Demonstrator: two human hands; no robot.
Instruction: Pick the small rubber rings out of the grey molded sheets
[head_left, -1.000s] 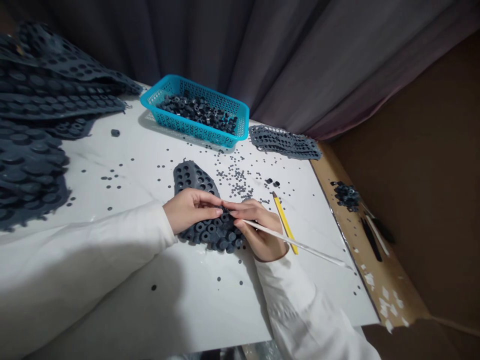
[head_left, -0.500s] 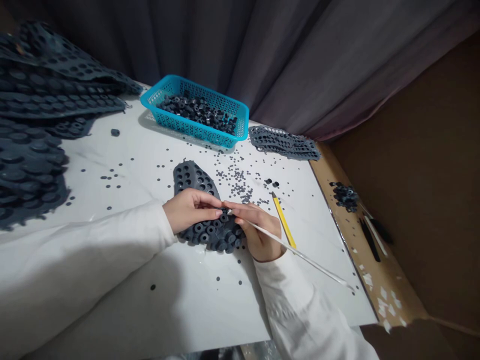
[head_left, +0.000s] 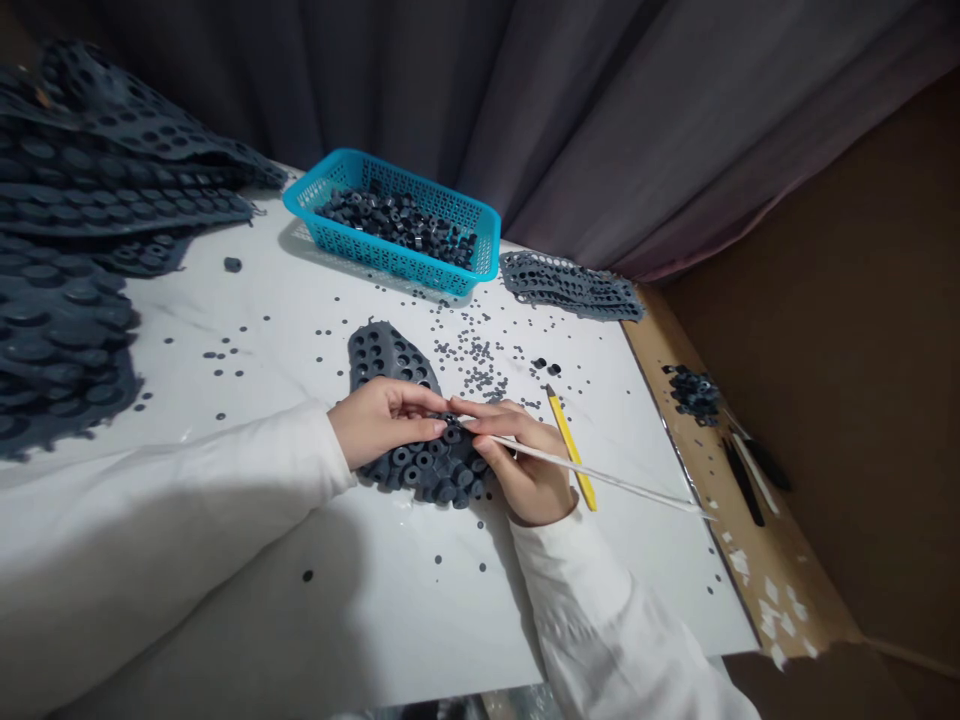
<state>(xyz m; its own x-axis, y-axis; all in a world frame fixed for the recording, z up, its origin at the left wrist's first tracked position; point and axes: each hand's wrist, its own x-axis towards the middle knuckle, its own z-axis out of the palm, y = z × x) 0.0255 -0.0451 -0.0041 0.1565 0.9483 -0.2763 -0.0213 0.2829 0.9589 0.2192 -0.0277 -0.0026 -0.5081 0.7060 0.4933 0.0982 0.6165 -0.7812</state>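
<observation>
A dark grey rubber sheet (head_left: 390,358) studded with small rings lies on the white table (head_left: 285,330) before me. My left hand (head_left: 379,420) rests on the sheet, fingers pressed together and pinching at a ring near its middle. My right hand (head_left: 517,460) is closed round a thin white stick (head_left: 622,483), whose tip meets the sheet right by my left fingertips. The stick's free end points out to the right. A yellow pencil-like tool (head_left: 570,448) lies on the table just behind my right hand.
A blue basket (head_left: 480,225) of loose grey rings stands at the back. Stacked rubber sheets (head_left: 67,250) fill the left side, a punched-out sheet (head_left: 570,285) lies back right. Small grey discs litter the table. A brown board (head_left: 750,540) with rings and dark tools runs along the right edge.
My right hand has shifted slightly and the white stick has swung, its free end lower half a second ago and now raised again. My left hand stays on the sheet.
</observation>
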